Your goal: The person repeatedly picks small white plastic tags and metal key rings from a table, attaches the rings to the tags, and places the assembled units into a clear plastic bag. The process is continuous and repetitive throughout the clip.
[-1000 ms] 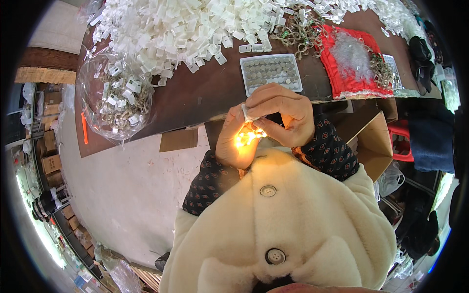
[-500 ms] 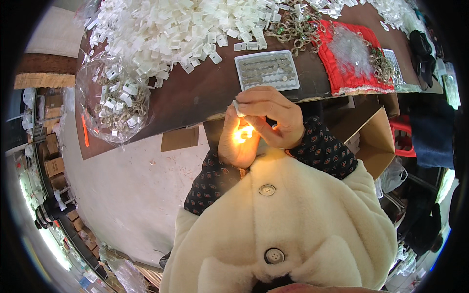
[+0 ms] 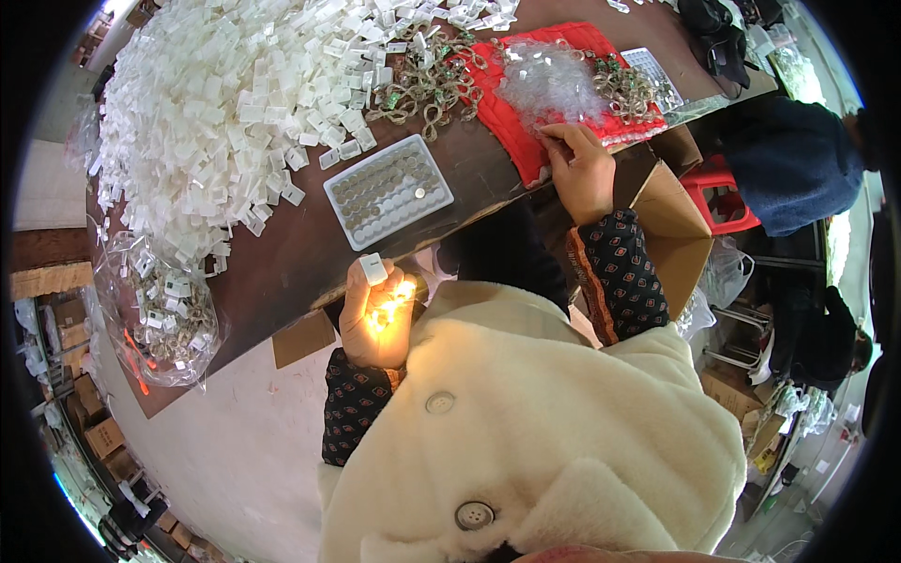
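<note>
My left hand [image 3: 374, 333] is closed in front of my coat near the table edge. It grips a small white plastic case [image 3: 374, 269] between thumb and fingers, and bright yellow lights [image 3: 389, 310] glow within the palm. Farther right, my right hand [image 3: 584, 178] reaches over a red padded cloth [image 3: 502, 127], fingertips pinched together at the near side of a pile of thin clear plastic pieces [image 3: 549, 80]. Whatever lies between those fingertips is too small to make out.
A large heap of white plastic cases [image 3: 253, 103] covers the table's left. Nearby are a tray of round cells [image 3: 389, 188], coiled wire bundles [image 3: 427, 80] and a clear bag of cases with wires [image 3: 169, 319]. At right stand an open carton [image 3: 671, 220] and red stool [image 3: 718, 192].
My right hand has left my left hand and moved right to the clear plastic pile. The left hand still grips the white case with the lights. The view has shifted to the right.
</note>
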Motion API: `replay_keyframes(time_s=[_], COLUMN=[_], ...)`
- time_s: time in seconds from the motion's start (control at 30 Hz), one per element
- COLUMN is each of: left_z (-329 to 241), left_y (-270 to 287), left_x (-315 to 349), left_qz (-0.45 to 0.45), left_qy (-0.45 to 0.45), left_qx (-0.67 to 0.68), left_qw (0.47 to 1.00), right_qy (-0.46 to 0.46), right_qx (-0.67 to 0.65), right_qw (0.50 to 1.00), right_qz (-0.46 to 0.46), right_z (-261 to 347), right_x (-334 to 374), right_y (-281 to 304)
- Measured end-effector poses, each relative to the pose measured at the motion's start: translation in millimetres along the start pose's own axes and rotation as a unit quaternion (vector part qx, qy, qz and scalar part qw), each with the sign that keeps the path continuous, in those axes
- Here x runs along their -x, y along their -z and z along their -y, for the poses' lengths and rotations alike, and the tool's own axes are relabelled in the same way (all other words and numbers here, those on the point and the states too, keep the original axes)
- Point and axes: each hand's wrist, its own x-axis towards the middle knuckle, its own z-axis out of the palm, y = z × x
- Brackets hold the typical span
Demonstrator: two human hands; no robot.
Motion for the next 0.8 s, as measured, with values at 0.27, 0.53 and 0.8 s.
replay_keyframes(time_s=[0.27, 0.53, 0.8], left_z=[1.3, 0.5, 3.6], left_y=[6.1, 3.1, -4.2], left_x=[-1.5, -1.3, 5.2], left_qz=[0.044, 0.081, 0.030], left_qy=[0.015, 0.019, -0.011], left_qx=[-0.020, -0.054, -0.133], left_qw=[0.999, 0.995, 0.991], right_qy=[0.025, 0.023, 0.175], right_qx=[0.077, -0.044, -0.277], right_qw=[0.997, 0.999, 0.926], right_qz=[0.016, -0.001, 0.189], right_z=[-28.8, -5.8, 119.2], right_x=[-8.0, -17.5, 27.5], right_y=[-11.1, 2.3, -14.1])
